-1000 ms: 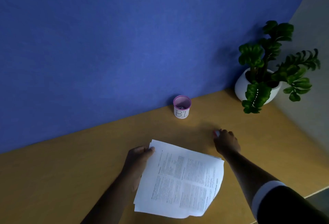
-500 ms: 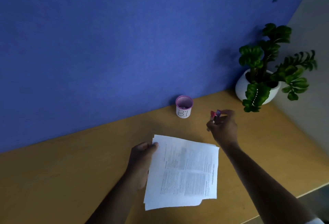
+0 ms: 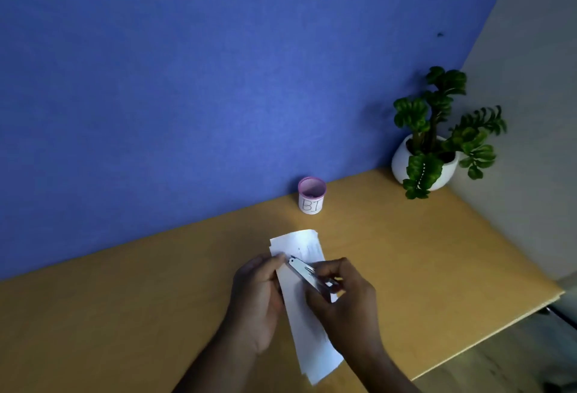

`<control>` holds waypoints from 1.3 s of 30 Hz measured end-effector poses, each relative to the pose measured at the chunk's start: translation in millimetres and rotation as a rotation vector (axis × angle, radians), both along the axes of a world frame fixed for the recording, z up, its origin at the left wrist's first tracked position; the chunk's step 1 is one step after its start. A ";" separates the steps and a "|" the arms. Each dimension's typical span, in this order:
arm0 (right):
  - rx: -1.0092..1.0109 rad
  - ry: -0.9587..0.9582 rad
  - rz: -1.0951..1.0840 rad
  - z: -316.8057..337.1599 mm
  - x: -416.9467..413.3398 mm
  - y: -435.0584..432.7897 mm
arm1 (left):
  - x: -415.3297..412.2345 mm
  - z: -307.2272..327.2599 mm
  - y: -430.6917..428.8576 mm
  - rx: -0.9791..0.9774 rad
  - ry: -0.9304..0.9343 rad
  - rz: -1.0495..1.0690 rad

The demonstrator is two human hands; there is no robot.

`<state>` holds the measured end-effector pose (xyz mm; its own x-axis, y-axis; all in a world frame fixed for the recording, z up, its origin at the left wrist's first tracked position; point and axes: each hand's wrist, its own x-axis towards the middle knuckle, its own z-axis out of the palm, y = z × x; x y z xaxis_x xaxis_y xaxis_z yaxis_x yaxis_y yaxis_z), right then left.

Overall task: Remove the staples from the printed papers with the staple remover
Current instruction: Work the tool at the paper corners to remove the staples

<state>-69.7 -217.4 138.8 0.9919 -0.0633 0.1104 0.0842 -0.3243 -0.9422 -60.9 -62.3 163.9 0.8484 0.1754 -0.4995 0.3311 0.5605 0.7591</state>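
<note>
The printed papers [image 3: 299, 246] are held up off the wooden desk [image 3: 125, 314], turned edge-on so they look narrow. My left hand [image 3: 259, 292] grips their left edge near the top. My right hand [image 3: 340, 299] holds a metal staple remover [image 3: 301, 269], its tip pointing up-left against the papers close to my left thumb. The staple itself is too small to make out.
A small pink-rimmed cup [image 3: 311, 195] marked "BI" stands at the back of the desk against the blue wall. A potted green plant [image 3: 434, 143] in a white pot sits in the back right corner. The desk's right edge [image 3: 549, 296] drops off to the floor.
My right hand picked the staple remover up from the desk and brought it left onto the papers. My left hand lifted and turned the papers from lying flat.
</note>
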 end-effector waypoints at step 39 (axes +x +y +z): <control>-0.025 0.002 0.071 47.2 -29.8 8.1 | -44.6 2.4 -31.3 0.508 -0.287 0.134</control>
